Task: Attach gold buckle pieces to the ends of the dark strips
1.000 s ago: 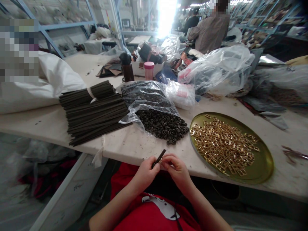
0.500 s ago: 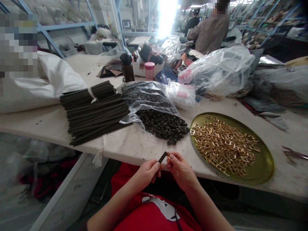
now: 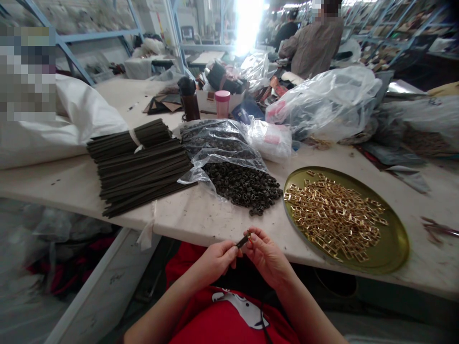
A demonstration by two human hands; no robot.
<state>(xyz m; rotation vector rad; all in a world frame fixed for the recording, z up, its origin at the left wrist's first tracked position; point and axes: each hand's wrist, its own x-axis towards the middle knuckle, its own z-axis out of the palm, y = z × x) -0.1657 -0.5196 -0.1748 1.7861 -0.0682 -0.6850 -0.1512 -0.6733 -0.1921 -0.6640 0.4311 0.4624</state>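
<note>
Between the fingers of my left hand is a short dark strap, its end pointing up and right. My right hand pinches a small gold buckle right at that end; whether the strap passes through it is too small to tell. Both hands are close together at the table's front edge. To the right, a round gold tray carries a heap of gold buckles. Small dark loops spill from a clear plastic bag ahead of my hands. A tied stack of dark straps lies left of them.
Pliers-like tools lie at the table's right. A dark bottle, a pink-lidded cup and plastic bags stand farther back. A large white sack rests at the left. A person is beyond the table.
My right hand has brought the gold buckle in against the strap's end, which now shows less. The strap tilts lower, and both hands are slightly closer together.
</note>
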